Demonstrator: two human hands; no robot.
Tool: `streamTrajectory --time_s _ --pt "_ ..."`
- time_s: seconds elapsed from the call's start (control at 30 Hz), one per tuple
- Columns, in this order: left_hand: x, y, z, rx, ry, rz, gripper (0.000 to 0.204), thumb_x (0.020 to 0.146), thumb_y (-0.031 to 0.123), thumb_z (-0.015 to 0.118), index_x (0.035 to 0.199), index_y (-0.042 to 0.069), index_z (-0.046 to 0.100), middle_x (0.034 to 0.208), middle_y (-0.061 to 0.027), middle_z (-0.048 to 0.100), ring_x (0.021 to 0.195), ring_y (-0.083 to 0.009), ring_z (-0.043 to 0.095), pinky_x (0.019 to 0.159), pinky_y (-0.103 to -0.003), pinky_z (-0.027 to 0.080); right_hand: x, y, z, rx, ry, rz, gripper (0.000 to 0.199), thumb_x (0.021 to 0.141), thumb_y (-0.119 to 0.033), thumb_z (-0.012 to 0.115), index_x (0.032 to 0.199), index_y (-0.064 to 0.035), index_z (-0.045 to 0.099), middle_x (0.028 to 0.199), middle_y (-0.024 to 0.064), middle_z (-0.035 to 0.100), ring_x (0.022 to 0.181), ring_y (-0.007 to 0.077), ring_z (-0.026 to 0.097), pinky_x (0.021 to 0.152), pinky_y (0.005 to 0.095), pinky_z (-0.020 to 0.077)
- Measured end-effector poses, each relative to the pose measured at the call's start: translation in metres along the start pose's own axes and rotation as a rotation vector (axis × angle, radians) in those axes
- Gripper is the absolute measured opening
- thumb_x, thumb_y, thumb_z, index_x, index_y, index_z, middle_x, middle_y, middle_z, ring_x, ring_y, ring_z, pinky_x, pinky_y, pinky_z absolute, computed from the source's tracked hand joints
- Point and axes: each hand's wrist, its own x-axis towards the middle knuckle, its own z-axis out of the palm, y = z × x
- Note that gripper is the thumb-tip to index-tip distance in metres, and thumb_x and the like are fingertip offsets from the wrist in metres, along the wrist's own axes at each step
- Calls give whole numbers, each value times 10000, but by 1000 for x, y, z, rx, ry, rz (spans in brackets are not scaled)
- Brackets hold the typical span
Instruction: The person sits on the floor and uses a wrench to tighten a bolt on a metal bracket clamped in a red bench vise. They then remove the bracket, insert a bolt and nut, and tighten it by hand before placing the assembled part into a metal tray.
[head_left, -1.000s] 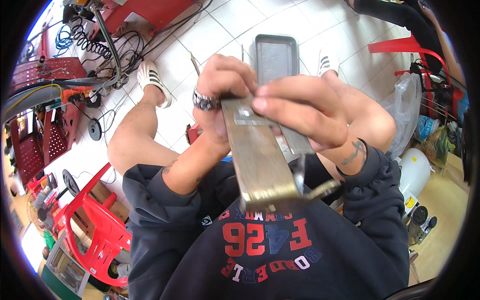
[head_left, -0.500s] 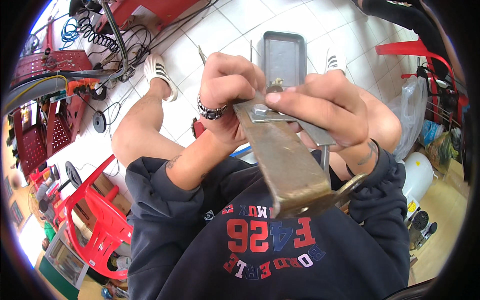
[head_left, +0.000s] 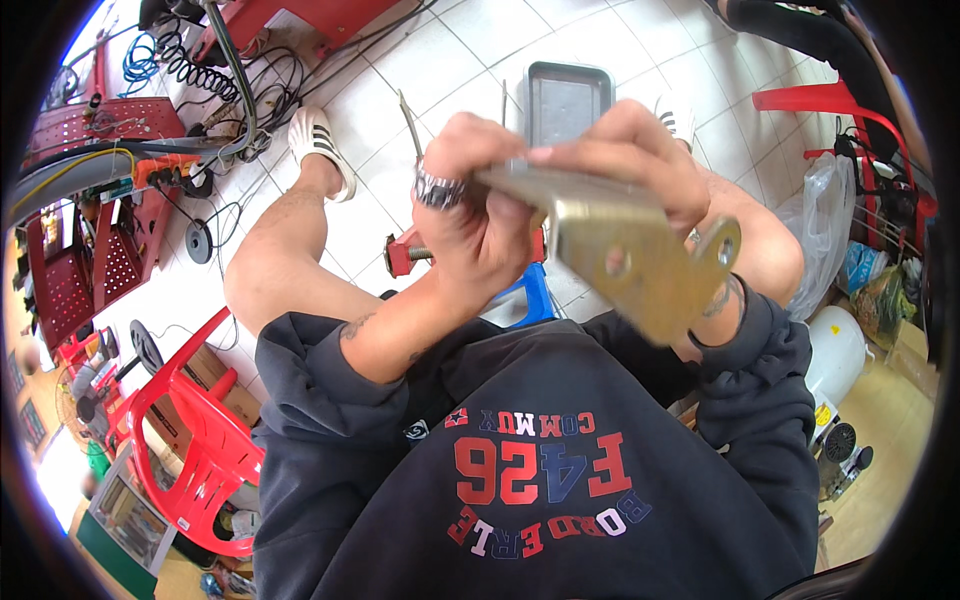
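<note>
Close before the chest, both hands grip a flat brass-coloured metal bracket [head_left: 630, 255] with holes. Left hand [head_left: 480, 215], ring on one finger, closes around its far end; right hand [head_left: 625, 150] wraps fingers over its top edge.

Brass-coloured metal bracket [head_left: 640, 255] in left hand [head_left: 480, 215] and right hand [head_left: 625, 150].

Brass-yellow metal plate [head_left: 640, 265] showing dull sheen. Silver ring [head_left: 440, 188] glinting. Dark navy sweatshirt [head_left: 540, 470] carrying red, white, blue lettering. Red plastic chair [head_left: 195, 430] standing out against white tiled floor [head_left: 380, 120]. Grey tray [head_left: 568, 100] lying on it.
</note>
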Motion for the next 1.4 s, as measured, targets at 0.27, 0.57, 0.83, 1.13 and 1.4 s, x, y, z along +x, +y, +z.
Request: streamTrajectory --time_s 0.27,0.57,0.83,1.13,1.4 --pt "15 9 4 -4 25 -620 246 1015 246 573 1050 2 580 700 -3 605 572 -44 502 519 -211 401 9 16 1 -28 82 286 103 892 -88 662 940 -9 706 690 64 639 602 166 576 584 282 441" --pt "27 -4 -21 23 -87 -1036 227 1003 143 511 1080 -62 571 837 -93 654 714 -115 587 644 -286 511 19 32 -35 -320 -355 827 271 989 -201 567 1104 20 675 693 3 568 619 72 454 574 269 406" --pt "31 2 -22 178 -70 -999 241 1003 160 504 1050 -65 576 799 -98 657 689 -130 613 624 -296 520 -1 38 -7 -337 -337 494 304 981 -250 588 818 3 550 608 173 538 528 343 491 516 412 390" --pt "35 9 -20 185 -69 -983 183 1011 146 538 1003 -31 583 790 -40 634 682 -75 551 620 -228 459 3 21 1 -187 -223 310 293 989 -228 577 806 -3 539 582 169 492 510 340 491 501 413 368" --pt "34 13 -22 191 -71 -981 181 1010 147 548 1027 -30 585 784 -39 628 670 -63 538 587 -220 449 8 16 -3 -193 -150 391 293 1003 -227 575 811 -7 550 552 106 428 479 223 387 479 357 334"
